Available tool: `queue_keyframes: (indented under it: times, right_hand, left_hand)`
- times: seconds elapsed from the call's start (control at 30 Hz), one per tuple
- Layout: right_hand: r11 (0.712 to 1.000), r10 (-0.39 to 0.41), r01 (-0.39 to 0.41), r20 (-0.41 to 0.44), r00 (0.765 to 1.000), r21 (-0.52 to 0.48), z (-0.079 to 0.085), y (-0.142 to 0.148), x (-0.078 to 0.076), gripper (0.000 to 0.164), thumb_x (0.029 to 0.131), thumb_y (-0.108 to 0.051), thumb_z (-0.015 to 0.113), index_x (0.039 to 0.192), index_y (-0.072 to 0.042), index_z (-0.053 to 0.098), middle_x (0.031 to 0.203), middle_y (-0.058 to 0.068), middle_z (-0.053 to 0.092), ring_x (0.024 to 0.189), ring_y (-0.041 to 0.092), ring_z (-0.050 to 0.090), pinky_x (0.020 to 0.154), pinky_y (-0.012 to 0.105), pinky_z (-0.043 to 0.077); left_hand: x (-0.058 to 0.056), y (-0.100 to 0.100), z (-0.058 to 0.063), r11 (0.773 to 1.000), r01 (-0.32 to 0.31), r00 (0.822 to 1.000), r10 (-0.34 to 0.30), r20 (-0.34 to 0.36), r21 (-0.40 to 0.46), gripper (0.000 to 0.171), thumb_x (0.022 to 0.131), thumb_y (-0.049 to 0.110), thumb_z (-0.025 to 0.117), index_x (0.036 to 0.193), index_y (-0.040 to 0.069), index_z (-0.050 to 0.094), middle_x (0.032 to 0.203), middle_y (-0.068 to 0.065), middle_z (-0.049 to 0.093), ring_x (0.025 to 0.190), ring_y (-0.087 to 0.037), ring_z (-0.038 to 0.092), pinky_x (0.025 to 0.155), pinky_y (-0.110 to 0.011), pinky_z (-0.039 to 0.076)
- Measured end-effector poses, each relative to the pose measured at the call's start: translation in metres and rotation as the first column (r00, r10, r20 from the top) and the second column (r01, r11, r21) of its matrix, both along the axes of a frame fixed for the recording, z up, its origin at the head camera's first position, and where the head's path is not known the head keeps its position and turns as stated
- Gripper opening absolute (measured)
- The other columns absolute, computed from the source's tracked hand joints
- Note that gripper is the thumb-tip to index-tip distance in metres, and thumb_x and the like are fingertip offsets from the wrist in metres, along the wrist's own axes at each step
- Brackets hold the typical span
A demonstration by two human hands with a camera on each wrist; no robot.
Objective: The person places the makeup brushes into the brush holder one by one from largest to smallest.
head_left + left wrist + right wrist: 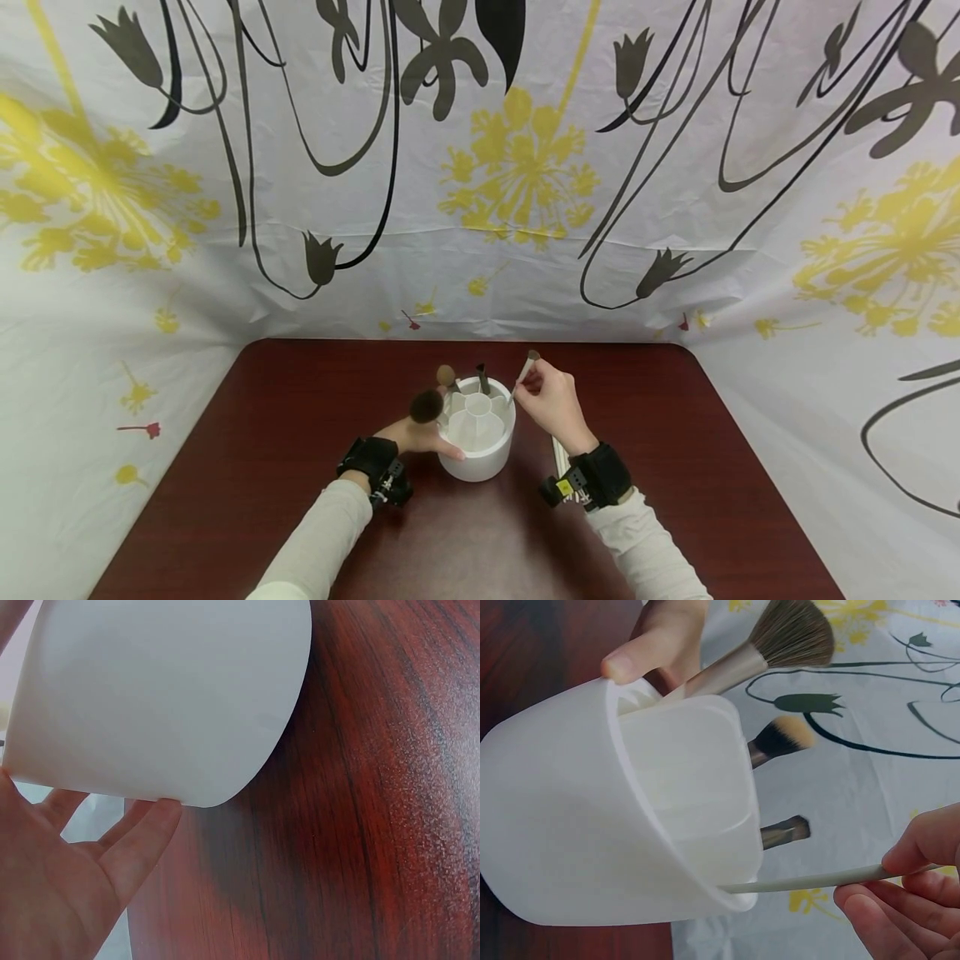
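Observation:
A white round makeup brush holder [477, 465] with several compartments stands on the table. My left hand [420, 437] grips its left side, the thumb near the rim; in the left wrist view the fingers [142, 844] lie along its wall [165, 697]. Three brushes stand in it: a large dark fluffy one [795, 634], a tan-tipped one [784, 739] and a small flat dark one [787, 831]. At the right, my right hand [553, 404] pinches a slim pale-handled makeup brush [810, 881]. Its handle end is inside the holder's rim, bristles up and outward.
Several pale thin handles [560, 457] lie on the table, partly hidden beneath my right wrist. The dark red wooden table [300, 400] ends at a white patterned cloth [420, 275] behind and at both sides.

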State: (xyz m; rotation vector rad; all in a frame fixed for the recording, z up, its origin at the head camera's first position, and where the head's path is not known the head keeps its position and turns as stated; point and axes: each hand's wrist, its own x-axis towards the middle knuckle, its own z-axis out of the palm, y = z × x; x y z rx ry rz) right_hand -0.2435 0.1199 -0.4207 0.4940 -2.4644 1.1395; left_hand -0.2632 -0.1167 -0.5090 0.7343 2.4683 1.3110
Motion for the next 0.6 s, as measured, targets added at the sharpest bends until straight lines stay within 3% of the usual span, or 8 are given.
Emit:
queue_keyframes:
  times: [0.33,0.6]
  right_hand:
    - [1.0,0.01,-0.011,0.031,0.999,0.012,-0.016,-0.004,-0.004,0.009,0.074,0.001,0.063,0.081,-0.004,0.06,0.074,0.007,0.064,0.068,0.015,0.062,0.062,0.028,0.051]
    - [0.998,0.001,-0.006,0.076,0.997,0.066,-0.026,-0.008,-0.002,0.008,0.076,-0.001,0.064,0.083,-0.004,0.062,0.077,0.007,0.064,0.07,0.015,0.062,0.062,0.027,0.051]
  left_hand:
    - [0.0,0.0,0.001,0.999,-0.025,1.0,0.025,0.017,-0.022,0.12,0.056,0.026,0.084,0.138,-0.013,0.006,0.142,-0.031,0.015,0.129,-0.04,0.022,0.104,-0.053,0.019]
    - [0.001,0.001,0.001,1.0,0.006,1.0,-0.006,-0.028,0.016,0.114,0.057,0.018,0.084,0.137,-0.011,0.009,0.14,-0.029,0.021,0.125,-0.038,0.028,0.103,-0.052,0.022]
